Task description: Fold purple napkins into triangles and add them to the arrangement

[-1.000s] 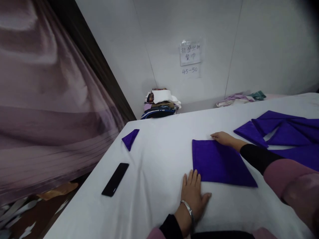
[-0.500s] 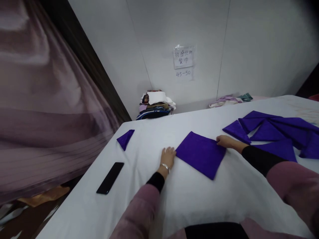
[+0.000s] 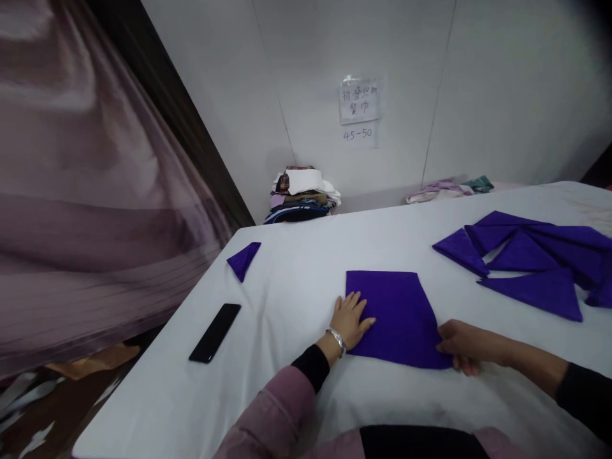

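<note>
A purple cloth napkin (image 3: 394, 312), folded to a rough square, lies on the white-covered table in front of me. Pressed on its left edge is my left hand (image 3: 350, 320), fingers spread, a silver bracelet at the wrist. My right hand (image 3: 463, 347) pinches the napkin's near right corner between thumb and fingers. To the right lies a loose pile of purple napkins (image 3: 535, 255), several of them with pointed, triangular shapes. A small purple napkin folded into a triangle (image 3: 245, 260) rests near the table's far left corner.
A black phone (image 3: 215, 333) lies on the white tablecloth (image 3: 287, 287) at the left. Beyond the far edge are a stack of folded clothes (image 3: 303, 197) and more fabric (image 3: 444, 189). Paper signs (image 3: 359, 102) hang on the wall. A mauve curtain (image 3: 95, 191) drapes down at the left.
The napkin has turned from a diamond to roughly square-on and sits nearer me. My left hand moved from its left corner onto its edge; my right hand came down to the near right corner.
</note>
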`<state>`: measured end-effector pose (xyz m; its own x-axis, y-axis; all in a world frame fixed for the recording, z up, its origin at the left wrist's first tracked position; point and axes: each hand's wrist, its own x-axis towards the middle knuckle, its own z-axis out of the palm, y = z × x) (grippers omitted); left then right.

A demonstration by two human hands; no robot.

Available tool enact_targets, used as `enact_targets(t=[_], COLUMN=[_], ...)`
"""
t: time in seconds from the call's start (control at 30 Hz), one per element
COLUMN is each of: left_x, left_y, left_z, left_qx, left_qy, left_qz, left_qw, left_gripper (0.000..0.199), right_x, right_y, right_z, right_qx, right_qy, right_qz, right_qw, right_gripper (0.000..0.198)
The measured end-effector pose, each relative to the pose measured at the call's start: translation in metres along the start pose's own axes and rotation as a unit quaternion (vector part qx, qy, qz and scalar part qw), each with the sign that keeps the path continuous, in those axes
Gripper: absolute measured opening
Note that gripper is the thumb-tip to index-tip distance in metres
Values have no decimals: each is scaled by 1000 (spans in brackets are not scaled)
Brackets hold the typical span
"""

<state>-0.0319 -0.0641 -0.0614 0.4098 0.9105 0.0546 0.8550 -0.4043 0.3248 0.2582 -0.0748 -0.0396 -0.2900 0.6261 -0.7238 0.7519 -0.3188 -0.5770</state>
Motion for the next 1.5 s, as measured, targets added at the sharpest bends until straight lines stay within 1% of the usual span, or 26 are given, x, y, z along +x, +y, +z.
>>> enact_targets(t=[0.03, 0.07, 0.1, 0.17, 0.2, 0.23, 0.27, 0.33, 0.37, 0.43, 0.5, 0.53, 0.63, 0.77, 0.93, 1.13, 1.23, 1.4, 1.5], left_x=[0, 1, 1, -1, -4, -7, -10, -17, -19, -22, -23, -23, -24, -26, -26, -31, -47, -90, -109], left_y=[-1, -2, -2, 0, 2, 5, 8, 12, 13, 14, 12, 11, 9, 11, 13, 16, 20, 29, 32], left_z=[-3, -6, -9, -12, -12, -11, -9, -3, 1, 7, 14, 17, 23, 23, 18, 11, 9, 9, 10], left_qx=[1, 3, 5, 10, 11, 12, 14, 20, 24, 30, 31, 31, 36, 51, 72, 68, 51, 36, 28], left_qy=[-5, -3, 4, 18, 21, 21, 20, 19, 20, 22, 12, 5, 0, 13, -12, -26, -28, -44, -53], left_qz=[-9, -15, -17, -8, -1, 4, 6, -1, -10, -35, -59, -67, -73, -68, -75, -76, -73, -75, -82], left_qw=[1000, 1000, 1000, 1000, 1000, 1000, 1000, 1000, 999, 999, 998, 997, 997, 996, 994, 994, 996, 996, 995], left_gripper=[53, 53, 53, 55, 56, 58, 59, 62, 64, 69, 75, 78, 82, 81, 80, 79, 80, 76, 77], right_x=[-5, -9, -11, -10, -6, 0, 9, 33, 46, 73, 98, 108, 131, 148, 162, 165, 164, 164, 161], right_y=[-5, -12, -21, -41, -51, -63, -74, -94, -103, -119, -130, -133, -135, -133, -139, -140, -138, -138, -142], right_z=[-1, -4, -8, -17, -20, -21, -19, -8, 0, 15, 27, 30, 32, 24, 13, 13, 13, 14, 14], right_qx=[-49, -115, -187, -296, -317, -318, -309, -292, -295, -319, -348, -359, -381, -387, -387, -383, -378, -367, -357], right_qy=[4, 28, 70, 181, 223, 246, 250, 227, 212, 192, 194, 199, 202, 203, 223, 243, 240, 227, 211], right_qz=[-2, -14, -37, -108, -159, -214, -266, -359, -393, -435, -453, -454, -440, -435, -422, -412, -413, -412, -411], right_qw=[999, 993, 979, 932, 908, 890, 878, 857, 845, 819, 797, 791, 788, 788, 789, 790, 793, 803, 812], right_gripper=[25, 28, 31, 33, 33, 33, 36, 43, 46, 52, 57, 59, 67, 68, 67, 68, 70, 68, 68])
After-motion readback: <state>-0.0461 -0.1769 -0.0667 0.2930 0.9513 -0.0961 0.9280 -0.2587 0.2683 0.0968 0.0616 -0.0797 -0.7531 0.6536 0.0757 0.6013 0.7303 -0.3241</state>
